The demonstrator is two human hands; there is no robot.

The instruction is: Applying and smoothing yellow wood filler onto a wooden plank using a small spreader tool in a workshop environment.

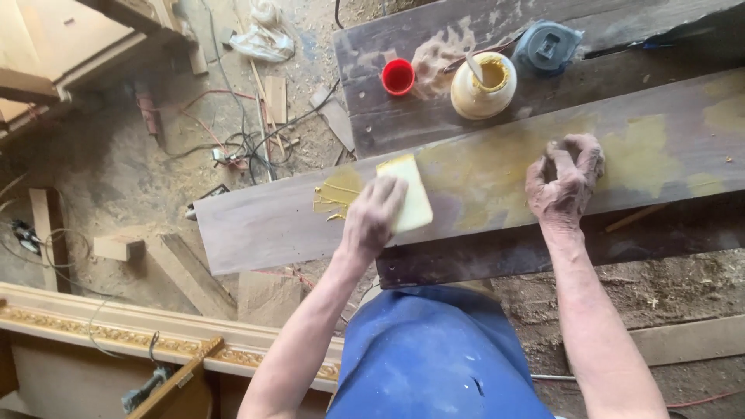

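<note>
My left hand (372, 213) presses a pale yellow flat spreader card (410, 190) onto a long dark wooden plank (256, 221). Just left of the card lies a wet smear of yellow paste (335, 194). My right hand (564, 177) rests on the same plank further right, fingers curled and dusty, holding nothing. Dried yellowish patches (644, 155) cover the plank around and beyond the right hand.
A second dark board behind carries a red cap (398, 77), a tub of yellow paste with a stick in it (483, 84) and a blue-grey tape measure (547, 46). Cables (240, 143), wood offcuts (116, 248) and sawdust litter the floor; a gilded moulding (116, 330) lies near left.
</note>
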